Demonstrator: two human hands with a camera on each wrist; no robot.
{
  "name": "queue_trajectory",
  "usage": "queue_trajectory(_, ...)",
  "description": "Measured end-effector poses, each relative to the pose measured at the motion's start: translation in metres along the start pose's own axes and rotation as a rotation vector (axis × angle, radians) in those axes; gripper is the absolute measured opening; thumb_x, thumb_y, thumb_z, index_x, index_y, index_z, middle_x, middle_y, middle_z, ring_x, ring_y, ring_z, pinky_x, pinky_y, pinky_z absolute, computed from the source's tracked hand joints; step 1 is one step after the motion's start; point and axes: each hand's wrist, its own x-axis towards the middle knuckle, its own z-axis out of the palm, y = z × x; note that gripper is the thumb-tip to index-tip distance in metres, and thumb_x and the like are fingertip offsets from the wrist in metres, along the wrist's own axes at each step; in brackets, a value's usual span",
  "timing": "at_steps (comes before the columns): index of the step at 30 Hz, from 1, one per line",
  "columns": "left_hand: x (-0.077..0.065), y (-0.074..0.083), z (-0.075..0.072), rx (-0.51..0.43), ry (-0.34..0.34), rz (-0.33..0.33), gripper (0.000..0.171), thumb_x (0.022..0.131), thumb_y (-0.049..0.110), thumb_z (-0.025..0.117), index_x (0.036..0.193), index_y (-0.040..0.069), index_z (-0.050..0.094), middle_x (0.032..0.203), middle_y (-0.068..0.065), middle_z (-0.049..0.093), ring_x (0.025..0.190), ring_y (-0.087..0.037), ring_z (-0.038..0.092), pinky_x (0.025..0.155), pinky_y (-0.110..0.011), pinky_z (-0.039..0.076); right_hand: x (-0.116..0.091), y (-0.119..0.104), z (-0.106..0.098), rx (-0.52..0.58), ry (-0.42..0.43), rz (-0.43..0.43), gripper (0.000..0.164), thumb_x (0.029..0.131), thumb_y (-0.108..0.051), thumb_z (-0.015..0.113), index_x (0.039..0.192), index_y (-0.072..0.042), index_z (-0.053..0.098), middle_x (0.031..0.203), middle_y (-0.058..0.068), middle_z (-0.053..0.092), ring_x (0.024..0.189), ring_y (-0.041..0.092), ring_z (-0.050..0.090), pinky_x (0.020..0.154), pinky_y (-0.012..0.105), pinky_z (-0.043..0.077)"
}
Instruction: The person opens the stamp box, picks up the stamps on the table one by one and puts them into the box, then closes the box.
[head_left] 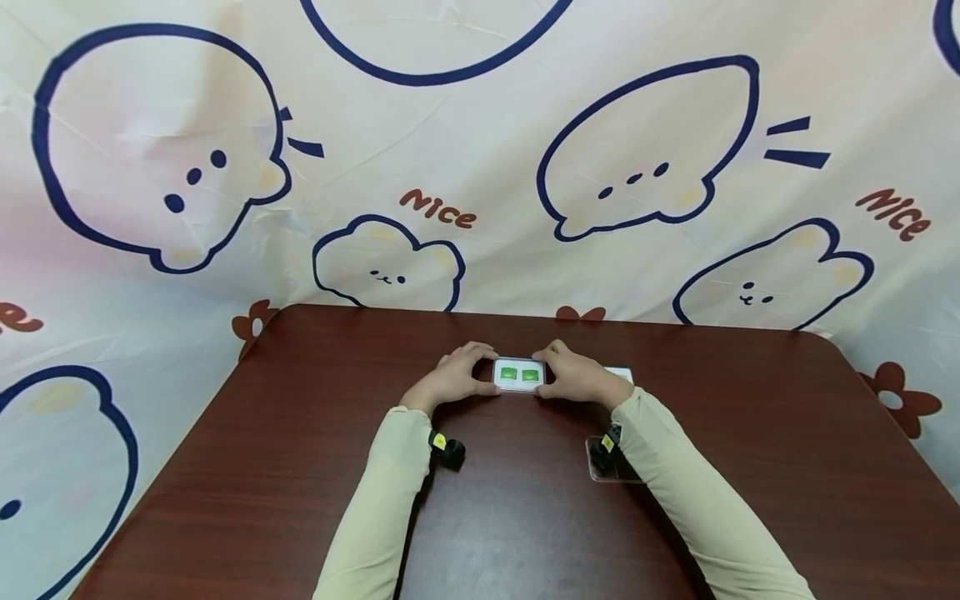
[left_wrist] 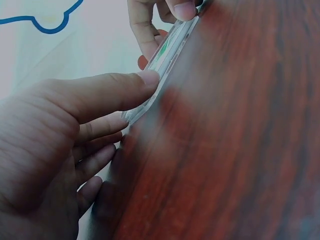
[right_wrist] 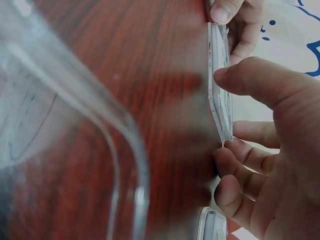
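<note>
A small flat clear plastic case (head_left: 519,386), with a white face bearing two green rectangles, lies between both hands toward the far side of the table. My left hand (head_left: 452,377) pinches its left end, thumb on the near edge and fingers at the far one. From the other end my right hand (head_left: 576,377) grips it the same way. In the left wrist view the left thumb presses the rim of the case (left_wrist: 172,52). The right wrist view has the case (right_wrist: 216,95) edge-on, close over the wood, its lower corner between thumb and fingers.
Under the right wrist sits a clear plastic tray or lid (head_left: 600,477), large and blurred in the right wrist view. Another white-faced case (head_left: 622,372) lies behind the right hand. The brown wooden table (head_left: 300,467) ends at a patterned cloth backdrop (head_left: 487,142).
</note>
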Motion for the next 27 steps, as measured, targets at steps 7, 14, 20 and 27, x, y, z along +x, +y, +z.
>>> queue_trajectory(7, -0.0007, 0.0015, -0.0015, -0.002, -0.004, -0.009, 0.062, 0.084, 0.034, 0.075, 0.138, 0.014, 0.052, 0.151, -0.003, 0.039, 0.142, -0.025, 0.032, 0.115, -0.05, 0.022, -0.0006, -0.0018, -0.0003, 0.002, 0.007, -0.007, 0.066, 0.089, -0.034, 0.067, 0.145, -0.007, 0.043, 0.137, 0.015, 0.042, 0.103, 0.021, 0.055, 0.086, 0.038, 0.047)
queue_trajectory(14, -0.0002, 0.0031, -0.001, -0.001, -0.002, -0.014, 0.063, 0.083, 0.033, 0.076, 0.137, 0.014, 0.052, 0.15, -0.003, 0.04, 0.141, -0.025, 0.034, 0.115, -0.05, 0.022, -0.0001, -0.0012, -0.0003, 0.006, 0.004, -0.007, 0.065, 0.089, -0.032, 0.067, 0.144, -0.006, 0.043, 0.137, 0.016, 0.041, 0.103, 0.023, 0.056, 0.086, 0.038, 0.047)
queue_trajectory(20, 0.0007, 0.0027, 0.0, 0.004, -0.001, -0.018, 0.063, 0.082, 0.032, 0.076, 0.137, 0.014, 0.052, 0.15, -0.003, 0.04, 0.141, -0.024, 0.034, 0.115, -0.05, 0.022, -0.0003, -0.0003, 0.0012, 0.012, 0.007, -0.007, 0.066, 0.089, -0.032, 0.067, 0.145, -0.005, 0.042, 0.138, 0.017, 0.041, 0.105, 0.024, 0.056, 0.086, 0.039, 0.047)
queue_trajectory(27, 0.0003, 0.0033, -0.0008, 0.001, -0.004, -0.016, 0.068, 0.082, 0.035, 0.076, 0.141, 0.014, 0.048, 0.151, -0.005, 0.039, 0.141, -0.026, 0.034, 0.113, -0.05, 0.024, -0.0014, -0.0006, 0.0005, 0.022, -0.001, -0.007, 0.067, 0.09, -0.032, 0.067, 0.146, -0.005, 0.041, 0.139, 0.017, 0.04, 0.11, 0.025, 0.056, 0.089, 0.04, 0.047)
